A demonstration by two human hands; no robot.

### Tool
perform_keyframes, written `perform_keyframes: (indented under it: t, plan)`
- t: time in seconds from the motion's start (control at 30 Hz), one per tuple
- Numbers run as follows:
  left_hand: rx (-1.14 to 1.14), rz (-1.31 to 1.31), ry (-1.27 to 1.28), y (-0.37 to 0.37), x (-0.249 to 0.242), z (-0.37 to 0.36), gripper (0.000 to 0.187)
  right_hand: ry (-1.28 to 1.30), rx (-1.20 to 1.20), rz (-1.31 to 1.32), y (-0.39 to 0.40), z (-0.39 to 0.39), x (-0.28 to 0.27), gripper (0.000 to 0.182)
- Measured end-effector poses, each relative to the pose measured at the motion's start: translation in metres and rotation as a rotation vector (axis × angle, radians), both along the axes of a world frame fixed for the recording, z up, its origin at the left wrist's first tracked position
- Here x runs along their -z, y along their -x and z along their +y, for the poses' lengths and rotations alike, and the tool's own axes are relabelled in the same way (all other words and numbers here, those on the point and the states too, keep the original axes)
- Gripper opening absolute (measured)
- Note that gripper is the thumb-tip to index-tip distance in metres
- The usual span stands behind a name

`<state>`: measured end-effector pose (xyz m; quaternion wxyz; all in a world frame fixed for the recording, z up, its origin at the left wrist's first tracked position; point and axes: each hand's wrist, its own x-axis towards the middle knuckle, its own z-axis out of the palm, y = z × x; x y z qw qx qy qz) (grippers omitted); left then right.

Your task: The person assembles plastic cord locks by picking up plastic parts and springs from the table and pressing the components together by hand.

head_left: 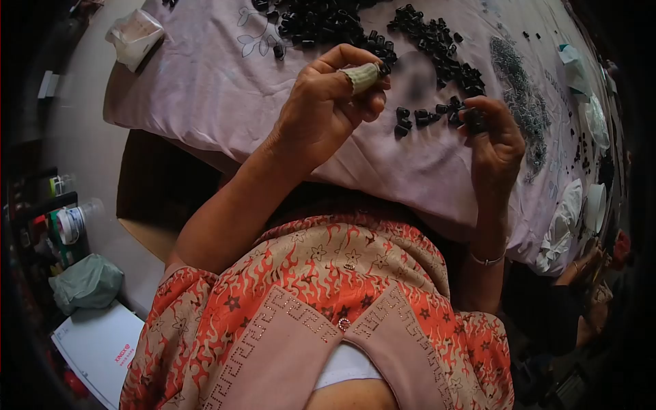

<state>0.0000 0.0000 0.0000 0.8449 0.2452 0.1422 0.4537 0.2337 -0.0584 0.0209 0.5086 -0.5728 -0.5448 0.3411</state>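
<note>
My left hand (326, 102) is raised over the near part of the cloth, with a pale ribbed cover (361, 78) on its thumb. Thumb and fingertips pinch a small black plastic piece (384, 68), mostly hidden by the fingers. To the right, my right hand (497, 140) holds another small black piece (475, 121) between thumb and forefinger. Between the hands, a loose row of black plastic pieces (427, 117) lies on the cloth. Beyond them spreads a large heap of the same short, cylinder-like pieces (321, 24).
A pinkish patterned cloth (225, 102) covers the work surface. Many tiny metal parts (523, 102) are scattered at the right. A clear plastic bag (135, 37) sits at the far left. An open cardboard box (147, 198) stands under the left edge. Another person's arm (581, 266) shows at right.
</note>
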Motion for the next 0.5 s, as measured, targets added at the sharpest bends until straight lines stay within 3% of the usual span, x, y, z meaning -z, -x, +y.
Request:
perform_keyframes:
  t: [0.1, 0.13, 0.2, 0.23, 0.33, 0.43, 0.5]
  plan:
    - [-0.083, -0.005, 0.011, 0.003, 0.003, 0.002, 0.024, -0.145, -0.118, -0.355, 0.021, -0.002, 0.003, 0.028]
    - [-0.079, 0.004, 0.008, 0.005, 0.008, 0.004, 0.026, -0.145, -0.121, -0.355, 0.029, -0.004, 0.0, 0.028]
    - [-0.074, 0.014, 0.003, 0.005, 0.011, 0.004, 0.029, -0.131, -0.199, -0.683, 0.04, -0.005, -0.006, 0.025]
    - [-0.084, 0.035, 0.019, 0.005, 0.011, 0.004, 0.029, -0.248, -0.196, -0.826, 0.039, -0.003, 0.0, 0.03]
    - [-0.087, 0.032, 0.028, 0.004, 0.011, 0.005, 0.028, -0.238, -0.064, -0.875, 0.027, 0.004, 0.005, 0.034]
    - [-0.083, 0.017, 0.017, 0.004, 0.011, 0.005, 0.026, -0.205, 0.093, -0.591, 0.004, 0.008, 0.008, 0.032]
    - [-0.074, 0.023, 0.013, 0.002, 0.01, 0.003, 0.025, -0.212, 0.136, -0.618, -0.009, 0.007, 0.005, 0.034]
